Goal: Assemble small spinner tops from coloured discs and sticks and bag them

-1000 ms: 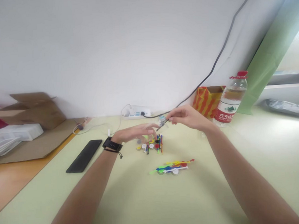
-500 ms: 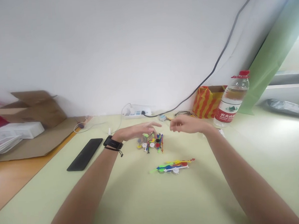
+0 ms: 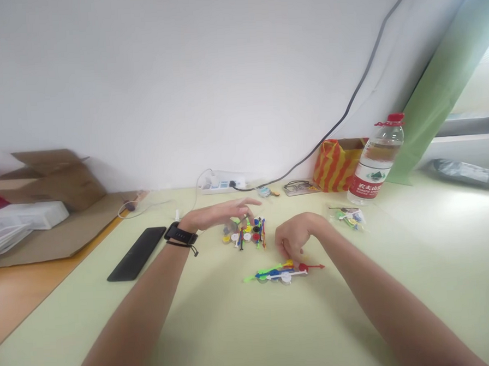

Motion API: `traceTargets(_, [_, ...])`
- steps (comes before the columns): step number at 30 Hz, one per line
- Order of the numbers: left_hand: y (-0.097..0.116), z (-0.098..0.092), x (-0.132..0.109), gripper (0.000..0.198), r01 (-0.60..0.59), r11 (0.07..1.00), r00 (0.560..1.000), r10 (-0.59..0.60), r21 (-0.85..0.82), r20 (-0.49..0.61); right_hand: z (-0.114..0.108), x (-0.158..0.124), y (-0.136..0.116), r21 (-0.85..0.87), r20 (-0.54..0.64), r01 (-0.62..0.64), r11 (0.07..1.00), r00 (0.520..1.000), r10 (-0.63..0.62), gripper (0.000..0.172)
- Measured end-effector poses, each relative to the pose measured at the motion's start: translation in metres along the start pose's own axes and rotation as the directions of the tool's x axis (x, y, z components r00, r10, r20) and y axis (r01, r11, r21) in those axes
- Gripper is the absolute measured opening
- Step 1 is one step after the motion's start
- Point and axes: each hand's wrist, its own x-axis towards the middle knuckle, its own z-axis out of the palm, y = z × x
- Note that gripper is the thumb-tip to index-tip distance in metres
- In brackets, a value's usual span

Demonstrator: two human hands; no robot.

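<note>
Over a cluster of small plastic spinners (image 3: 247, 237) in mixed colours, my left hand (image 3: 225, 212) hovers with its fingers apart, the lower ones partly covering the cluster. My right hand (image 3: 294, 236) is bent down with its fingers together at the yellow arrow spinner (image 3: 288, 263), in the group nearer me. Its fingertips are partly hidden, but they appear to pinch that spinner. Beside it lie a red arrow spinner (image 3: 303, 267), a white one (image 3: 286, 277), a blue one (image 3: 274, 274) and a green one (image 3: 262, 277), overlapping in a row.
A black flat case (image 3: 137, 254) lies left of my left wrist. Behind are a power strip (image 3: 224, 185), a striped bag (image 3: 336, 164) and a water bottle (image 3: 374, 162). A clear bag of spinners (image 3: 348, 217) lies at right. An opened cardboard box (image 3: 51, 179) stands at left.
My right hand has come down toward me onto the nearer spinners, uncovering the clear bag. The red arrow has shifted slightly right and the yellow one is now mostly covered. My left hand has barely moved.
</note>
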Motion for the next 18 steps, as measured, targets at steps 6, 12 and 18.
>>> traceTargets(6, [0.003, 0.003, -0.001, 0.064, 0.017, 0.999, 1.0, -0.016, 0.033, -0.018, -0.003, -0.027, 0.008, 0.049, -0.192, 0.077, 0.996, 0.979, -0.066, 0.032])
traceTargets(12, [0.003, 0.004, 0.001, 0.063, 0.028, 0.999, 1.0, -0.028, 0.023, -0.007, -0.007, -0.063, 0.028, 0.024, -0.456, 0.098, 0.995, 0.887, -0.077, 0.03])
traceTargets(18, [0.003, 0.004, 0.001, 0.063, 0.026, 0.999, 1.0, -0.025, 0.039, -0.013, -0.007, -0.086, 0.042, 0.081, -0.674, 0.182, 0.98, 0.734, -0.08, 0.036])
